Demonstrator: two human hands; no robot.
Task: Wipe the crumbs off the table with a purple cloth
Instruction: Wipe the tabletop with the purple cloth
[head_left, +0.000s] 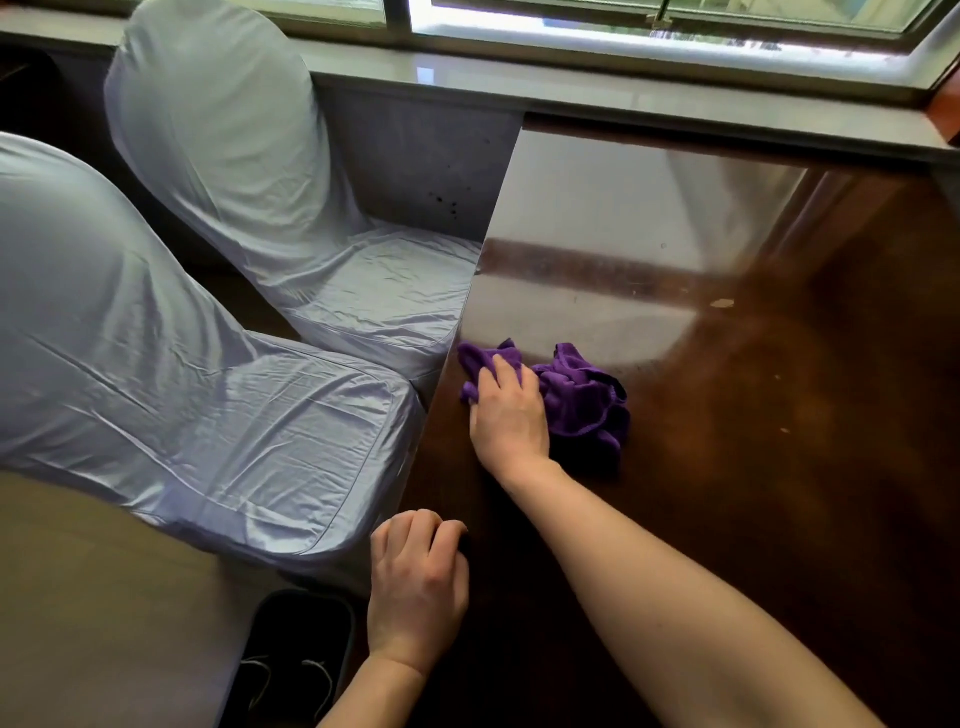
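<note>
A crumpled purple cloth (582, 400) lies on the glossy dark wooden table (779, 441), close to its left edge. My right hand (509, 415) presses down on the cloth's left part, fingers spread over the fabric. My left hand (418, 582) rests at the table's left edge nearer to me, fingers curled and holding nothing. A few pale crumbs (722, 303) lie farther right on the tabletop, and smaller specks (784, 429) sit beyond the cloth.
Two chairs in pale grey covers (249, 218) (156, 395) stand left of the table, seats tucked against its edge. A window sill (623, 88) runs along the far side. A dark bin (296, 654) stands on the floor below my left hand.
</note>
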